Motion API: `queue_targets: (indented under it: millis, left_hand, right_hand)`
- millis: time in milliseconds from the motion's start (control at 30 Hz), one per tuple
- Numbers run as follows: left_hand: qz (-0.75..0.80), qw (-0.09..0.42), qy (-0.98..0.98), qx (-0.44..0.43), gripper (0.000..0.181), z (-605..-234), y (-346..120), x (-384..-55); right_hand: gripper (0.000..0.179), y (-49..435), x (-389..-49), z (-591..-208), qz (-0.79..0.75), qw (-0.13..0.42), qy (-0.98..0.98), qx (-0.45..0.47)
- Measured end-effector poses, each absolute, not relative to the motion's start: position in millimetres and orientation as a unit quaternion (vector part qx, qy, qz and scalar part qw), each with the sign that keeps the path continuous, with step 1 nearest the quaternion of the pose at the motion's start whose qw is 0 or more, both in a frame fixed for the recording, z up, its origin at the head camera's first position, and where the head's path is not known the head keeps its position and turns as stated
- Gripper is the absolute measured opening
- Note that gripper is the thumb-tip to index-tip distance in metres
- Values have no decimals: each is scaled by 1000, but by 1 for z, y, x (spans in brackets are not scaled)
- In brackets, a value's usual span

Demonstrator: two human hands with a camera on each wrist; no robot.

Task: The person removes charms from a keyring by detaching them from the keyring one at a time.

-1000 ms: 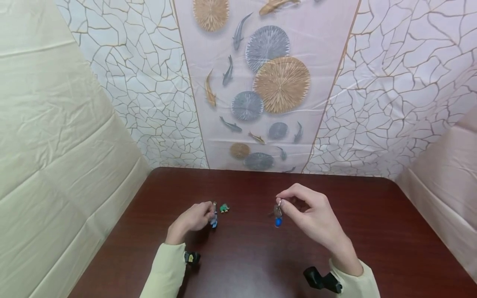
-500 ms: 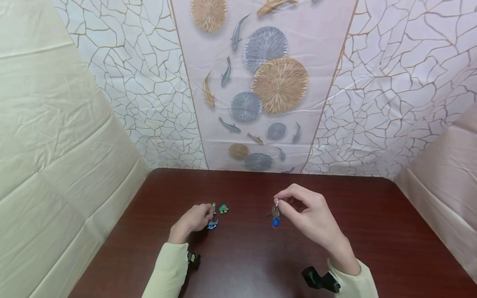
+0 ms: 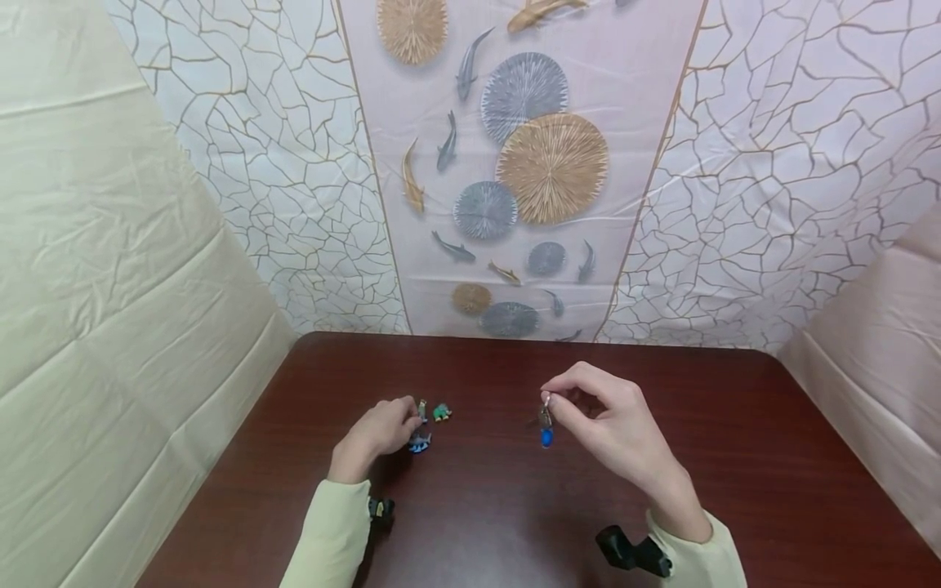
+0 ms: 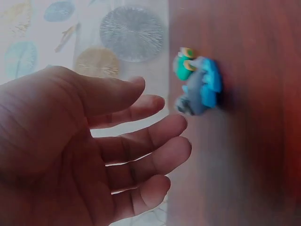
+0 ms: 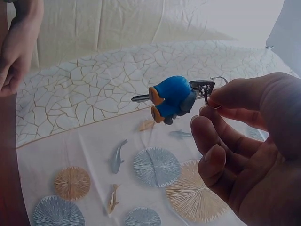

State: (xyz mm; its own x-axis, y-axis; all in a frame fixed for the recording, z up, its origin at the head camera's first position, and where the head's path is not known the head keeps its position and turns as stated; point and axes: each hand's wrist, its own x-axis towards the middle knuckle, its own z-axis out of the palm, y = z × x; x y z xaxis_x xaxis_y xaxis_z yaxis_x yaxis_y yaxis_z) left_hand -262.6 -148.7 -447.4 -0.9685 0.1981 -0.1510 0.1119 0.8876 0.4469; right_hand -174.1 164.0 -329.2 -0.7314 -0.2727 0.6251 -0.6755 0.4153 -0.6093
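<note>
My right hand (image 3: 613, 420) pinches a metal key ring (image 5: 218, 80) between thumb and index finger. From the ring hang a key (image 5: 140, 98) and a blue figure charm (image 5: 171, 94) with orange feet, held up over the table in the head view. My left hand (image 3: 378, 433) is low over the table, its fingers slightly bent and nothing between them in the left wrist view. Right by its fingertips lies a grey-and-blue figure charm (image 4: 202, 89), with a small pale piece (image 3: 422, 411) just beyond it. A green figure charm (image 3: 442, 412) sits to the right of these.
The dark red-brown table (image 3: 485, 506) runs back to a patterned cloth (image 3: 515, 245) with fish and round motifs. Plain pale cloth (image 3: 110, 327) hangs at the left side. Black wrist cameras (image 3: 632, 553) are strapped to both forearms.
The grey-and-blue charm, upright at my left fingers a second ago, now lies on the table, let go. My right hand keeps its hold on the key ring, almost still.
</note>
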Motion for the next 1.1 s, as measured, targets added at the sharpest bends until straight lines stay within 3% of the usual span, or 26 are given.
queue_targets:
  millis: [667, 1100]
  left_hand:
    - [219, 14, 963, 157, 11, -396, -126, -240]
    - [201, -57, 944, 256, 10, -353, -101, -201]
  right_hand:
    - [27, 167, -174, -328, 445, 232, -810, 304]
    - [24, 166, -174, -328, 447, 234, -811, 295]
